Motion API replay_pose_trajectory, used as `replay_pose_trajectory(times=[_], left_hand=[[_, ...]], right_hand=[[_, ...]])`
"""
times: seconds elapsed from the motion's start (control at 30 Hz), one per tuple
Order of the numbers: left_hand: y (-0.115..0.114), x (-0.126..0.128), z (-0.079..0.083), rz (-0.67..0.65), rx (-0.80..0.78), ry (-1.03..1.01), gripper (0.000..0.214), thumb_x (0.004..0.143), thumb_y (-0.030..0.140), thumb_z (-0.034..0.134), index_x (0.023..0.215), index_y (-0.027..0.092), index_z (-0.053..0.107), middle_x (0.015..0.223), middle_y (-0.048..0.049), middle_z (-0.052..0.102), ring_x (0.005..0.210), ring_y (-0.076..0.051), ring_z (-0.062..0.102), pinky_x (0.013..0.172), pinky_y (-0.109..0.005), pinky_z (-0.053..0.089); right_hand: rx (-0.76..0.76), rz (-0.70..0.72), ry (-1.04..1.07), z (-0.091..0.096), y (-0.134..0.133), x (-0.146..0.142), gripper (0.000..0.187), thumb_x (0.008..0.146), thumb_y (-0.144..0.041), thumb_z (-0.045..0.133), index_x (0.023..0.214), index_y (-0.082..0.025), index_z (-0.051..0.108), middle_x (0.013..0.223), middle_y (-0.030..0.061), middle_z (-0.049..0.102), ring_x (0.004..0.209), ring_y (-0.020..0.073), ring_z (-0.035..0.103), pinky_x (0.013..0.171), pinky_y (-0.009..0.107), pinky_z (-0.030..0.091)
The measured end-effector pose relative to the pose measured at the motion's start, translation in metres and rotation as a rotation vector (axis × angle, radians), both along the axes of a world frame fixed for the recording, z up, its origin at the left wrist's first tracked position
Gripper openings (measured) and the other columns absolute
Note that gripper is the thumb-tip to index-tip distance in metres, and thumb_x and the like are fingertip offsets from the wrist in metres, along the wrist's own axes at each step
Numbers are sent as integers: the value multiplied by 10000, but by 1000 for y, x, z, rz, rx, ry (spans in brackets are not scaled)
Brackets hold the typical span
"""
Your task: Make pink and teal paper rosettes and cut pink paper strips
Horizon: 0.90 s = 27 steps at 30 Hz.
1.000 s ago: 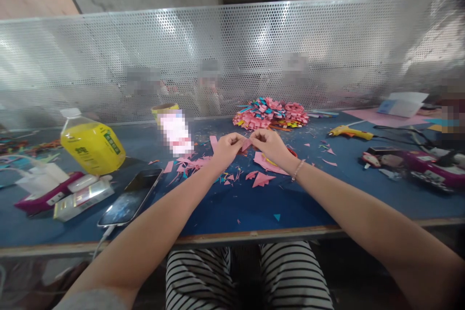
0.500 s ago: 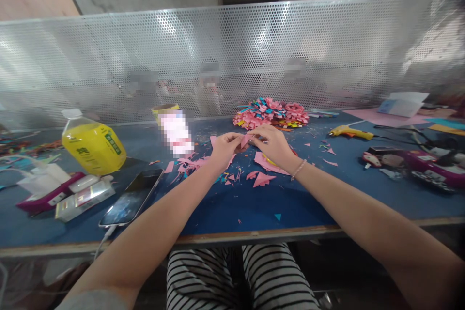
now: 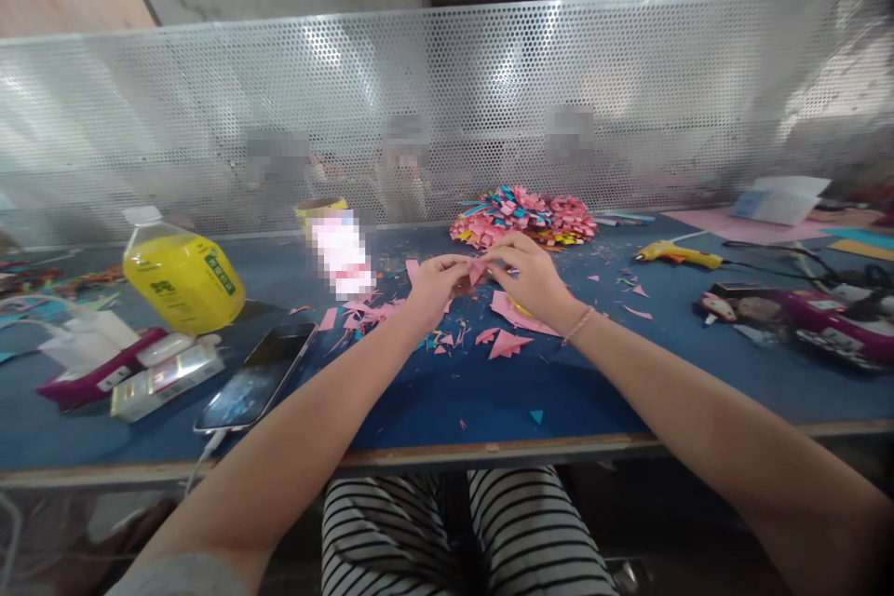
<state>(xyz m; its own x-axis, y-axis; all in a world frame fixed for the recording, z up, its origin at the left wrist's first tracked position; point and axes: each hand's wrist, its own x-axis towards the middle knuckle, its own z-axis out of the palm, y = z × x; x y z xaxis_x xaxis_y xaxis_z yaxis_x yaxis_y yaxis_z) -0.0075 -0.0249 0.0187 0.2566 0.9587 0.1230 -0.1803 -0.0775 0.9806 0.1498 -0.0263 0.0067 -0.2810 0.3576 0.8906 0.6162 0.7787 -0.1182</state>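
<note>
A small folded piece of pink paper (image 3: 476, 272) is held up between my two hands, above the blue table. My left hand (image 3: 443, 287) pinches its left side between thumb and fingers. On the other side, the fingers of my right hand (image 3: 525, 275) are closed on it too. Under my right hand lie sheets of pink paper (image 3: 504, 309) with something yellow on them. Nearer to me is a pink folded paper piece (image 3: 508, 344). Pink paper scraps (image 3: 363, 312) are strewn to the left of my hands.
Behind my hands sits a heap of pink and blue folded paper (image 3: 521, 216). A yellow glue gun (image 3: 679, 254) and a purple power strip (image 3: 824, 317) lie right. Leftward are a bottle of yellow liquid (image 3: 185, 279), a phone (image 3: 258, 377) and a small box (image 3: 168, 379). A perforated metal screen (image 3: 475, 93) stands behind.
The pink paper has turned slightly between my fingers, now showing a pointed, folded shape. Both hands stay in nearly the same place; the whole view has shifted a little.
</note>
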Motion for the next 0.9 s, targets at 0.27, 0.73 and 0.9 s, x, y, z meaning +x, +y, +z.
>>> replay_pose_trajectory(times=[0.27,0.73,0.9], left_hand=[[-2,2,2,-3,-55,-21,41,702,149,570,704,136,609,586,-16,619,606,-124,623,543,-219,453],[0,3,-2,-5,-90,-68,80,654,130,550,677,116,625,575,-26,618,580,-102,607,479,-165,423],[-1,4,-2,11,-84,-61,70,631,126,556,637,116,624,578,-30,623,551,-85,574,469,-161,411]], right_hand=[[45,-25,-184,3,-2,3,128,838,-164,470,828,-193,594,812,44,595,819,170,511,788,338,422],[84,20,-317,4,2,10,194,839,-125,448,833,-181,633,827,51,614,835,166,516,780,325,438],[60,8,-402,6,0,12,221,845,-114,428,837,-170,641,839,62,611,833,163,504,773,319,443]])
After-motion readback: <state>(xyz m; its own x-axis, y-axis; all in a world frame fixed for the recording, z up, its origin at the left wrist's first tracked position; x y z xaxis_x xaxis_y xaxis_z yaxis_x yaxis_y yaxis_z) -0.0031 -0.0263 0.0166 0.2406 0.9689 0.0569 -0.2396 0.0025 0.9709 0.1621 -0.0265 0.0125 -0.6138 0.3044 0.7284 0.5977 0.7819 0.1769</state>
